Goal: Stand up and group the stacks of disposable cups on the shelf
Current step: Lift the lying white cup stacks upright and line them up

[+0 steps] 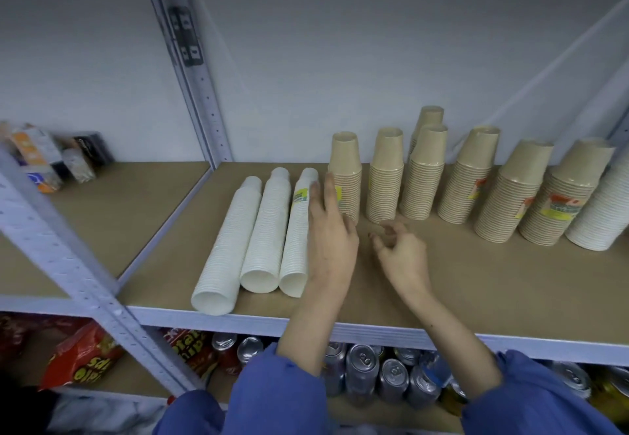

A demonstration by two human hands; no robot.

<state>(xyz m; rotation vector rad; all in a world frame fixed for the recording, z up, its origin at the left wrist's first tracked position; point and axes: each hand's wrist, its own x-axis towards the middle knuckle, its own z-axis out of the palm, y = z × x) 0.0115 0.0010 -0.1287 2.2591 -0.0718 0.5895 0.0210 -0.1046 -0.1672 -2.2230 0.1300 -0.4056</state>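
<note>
White cup stack [295,230] partly behind left hand [332,237]

Both arms wear loose blue sleeves [282,397] pushed up past the wrists, leaving forearms and hands bare.

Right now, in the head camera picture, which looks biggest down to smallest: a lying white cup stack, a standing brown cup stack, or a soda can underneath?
1. Lying white cup stack
2. Standing brown cup stack, though it sits farther back, so this is unsure
3. Soda can
</note>
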